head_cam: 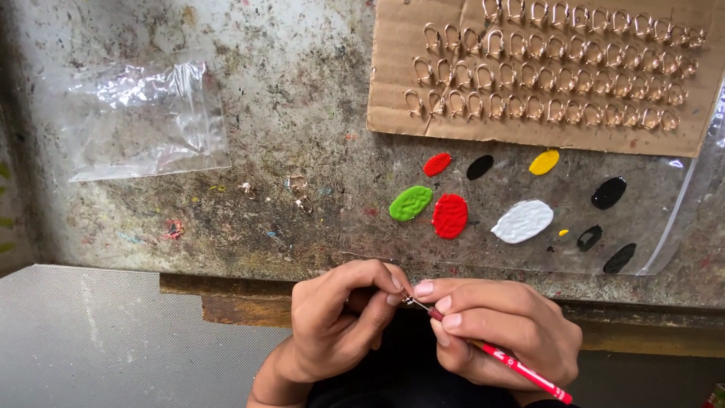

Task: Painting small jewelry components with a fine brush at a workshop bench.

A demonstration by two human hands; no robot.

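My left hand [341, 317] pinches a tiny metal piece between thumb and fingertips at the table's near edge; the piece is mostly hidden. My right hand [498, 325] grips a thin red paintbrush [521, 369], its metal tip [415, 304] touching the piece in the left hand. Just beyond the hands lie paint blobs on a clear plastic sheet [664, 227]: green [411, 203], red [450, 216], white [522, 221], yellow [544, 162] and several black ones.
A cardboard sheet [393, 98] at the top right carries rows of several small gold-coloured hooks. A clear plastic bag [143, 121] lies at the left. A few loose metal hooks [300, 198] sit mid-table. The stained worktop [302, 91] ends at a rusty edge [226, 291].
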